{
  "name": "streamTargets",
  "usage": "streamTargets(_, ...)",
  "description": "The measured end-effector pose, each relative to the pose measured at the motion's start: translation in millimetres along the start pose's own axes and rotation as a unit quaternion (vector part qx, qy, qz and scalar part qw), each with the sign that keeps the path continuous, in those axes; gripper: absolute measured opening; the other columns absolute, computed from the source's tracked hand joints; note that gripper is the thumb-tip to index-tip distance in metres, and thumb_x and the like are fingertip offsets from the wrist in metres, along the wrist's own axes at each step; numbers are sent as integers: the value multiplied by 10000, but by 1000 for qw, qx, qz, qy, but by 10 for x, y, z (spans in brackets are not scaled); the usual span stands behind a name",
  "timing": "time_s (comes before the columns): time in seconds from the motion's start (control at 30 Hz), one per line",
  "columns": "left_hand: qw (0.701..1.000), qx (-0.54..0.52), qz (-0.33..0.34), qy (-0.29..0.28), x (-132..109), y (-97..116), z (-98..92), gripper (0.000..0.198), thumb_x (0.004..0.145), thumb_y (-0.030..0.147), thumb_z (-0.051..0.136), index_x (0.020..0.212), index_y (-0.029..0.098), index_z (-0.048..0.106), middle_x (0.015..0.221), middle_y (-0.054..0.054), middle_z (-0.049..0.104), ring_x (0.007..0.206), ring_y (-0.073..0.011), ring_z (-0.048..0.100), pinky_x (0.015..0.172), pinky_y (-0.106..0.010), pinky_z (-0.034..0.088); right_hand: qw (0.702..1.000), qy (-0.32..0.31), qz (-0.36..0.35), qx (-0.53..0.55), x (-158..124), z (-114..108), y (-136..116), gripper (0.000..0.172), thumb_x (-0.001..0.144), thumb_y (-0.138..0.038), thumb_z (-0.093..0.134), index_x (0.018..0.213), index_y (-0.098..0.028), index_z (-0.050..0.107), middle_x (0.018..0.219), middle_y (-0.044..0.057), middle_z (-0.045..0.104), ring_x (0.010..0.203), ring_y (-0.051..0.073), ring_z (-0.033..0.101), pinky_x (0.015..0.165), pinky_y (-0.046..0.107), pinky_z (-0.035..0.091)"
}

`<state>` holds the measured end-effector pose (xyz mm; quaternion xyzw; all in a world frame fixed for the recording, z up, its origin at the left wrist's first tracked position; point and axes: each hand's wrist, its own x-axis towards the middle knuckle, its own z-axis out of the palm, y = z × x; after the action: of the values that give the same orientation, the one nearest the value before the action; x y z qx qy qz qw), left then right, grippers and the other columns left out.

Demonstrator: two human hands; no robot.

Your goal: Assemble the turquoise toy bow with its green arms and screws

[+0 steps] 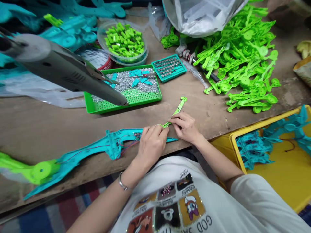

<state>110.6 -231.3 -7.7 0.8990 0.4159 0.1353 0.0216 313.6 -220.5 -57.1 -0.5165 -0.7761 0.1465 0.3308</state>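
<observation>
My left hand is curled over the end of a long teal plastic toy shell that lies on the wooden bench and has thin red and dark wires running along it. My right hand pinches a slim bright green plastic arm that points up and to the right. The lower end of the green arm sits between the fingers of both hands, over the teal shell. Another green piece lies at the shell's far left end.
A grey powered screwdriver hangs over a green tray of screws. Behind stand a small teal tray of round cells and a clear bowl of green bits. A heap of green arms lies right, a yellow bin beside the bench.
</observation>
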Motion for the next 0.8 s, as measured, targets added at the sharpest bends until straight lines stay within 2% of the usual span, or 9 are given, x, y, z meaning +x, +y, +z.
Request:
streamTargets(0.07,1000,-19,-20,13,-79,-51,-27,184,1026,234,544,1163,183,656,948,-69,685,883,-241,591,818,-383,396,1000,-10,-14,-26,-26,2,12,274,938,-128,592,1129,-231,759,1126,71,748,1032,213,675,893,369,513)
streamTargets(0.2,997,-5,-77,0,-154,-109,-95,288,1014,386,567,1178,153,610,1029,-120,683,956,-296,591,870,-434,397,997,-18,-36,-65,-66,2,-2,277,978,-178,577,1198,-218,740,1168,92,751,1061,228,686,880,387,510)
streamTargets(0.3,997,8,-78,-29,-182,-165,-123,343,1024,421,537,1240,159,589,1052,-121,681,958,-306,606,898,-464,383,998,-19,-27,-59,-73,3,-40,263,990,-228,590,1207,-215,737,1176,96,750,1069,228,686,899,388,521)
streamTargets(0.4,996,-8,-73,-41,-208,-242,-134,365,1038,405,511,1305,162,570,1075,-113,676,950,-289,621,840,-433,387,999,-7,-7,-41,-63,10,-70,236,991,-264,609,1171,-213,752,1155,88,751,1064,221,685,927,383,525)
streamTargets(0.57,997,-37,-59,-33,-177,-273,-187,248,1055,352,473,1107,196,659,958,-82,653,893,-257,605,784,-392,375,999,9,15,-31,-32,35,-76,188,995,-297,626,1079,-230,779,1088,76,760,1014,207,691,928,380,517)
streamTargets(0.8,997,-15,-37,-68,35,-252,-264,305,1043,339,461,936,211,717,879,-90,617,840,-254,573,741,-389,386,999,9,15,-31,-10,34,-59,191,1000,-329,628,1043,-228,785,1062,70,765,993,201,690,893,374,500)
